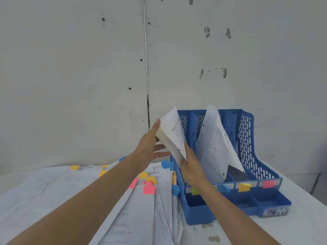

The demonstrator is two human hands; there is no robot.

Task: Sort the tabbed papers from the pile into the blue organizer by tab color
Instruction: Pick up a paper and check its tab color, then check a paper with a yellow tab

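Fanning over the table point(304, 221), the pile point(139, 206) lies just beside the blue organizer point(247, 147), tabs exposed for reading. Right hand point(192, 167) pinches the held sheet point(174, 137) low, left hand point(150, 144) grips its upper side, likely steering it into the leftmost, green-labelled slot. Another paper point(212, 147) leans farther in.

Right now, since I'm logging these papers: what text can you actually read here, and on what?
"RS Sentr", cut off: top pile sheet.
"RAWAT JALAN", roughly, under it on the same sheet; the next line is blurred.
Bold heading on held paper: too blurred to read.
Print on filed paper: too faint to read.
Sticker on organizer: unreadable.
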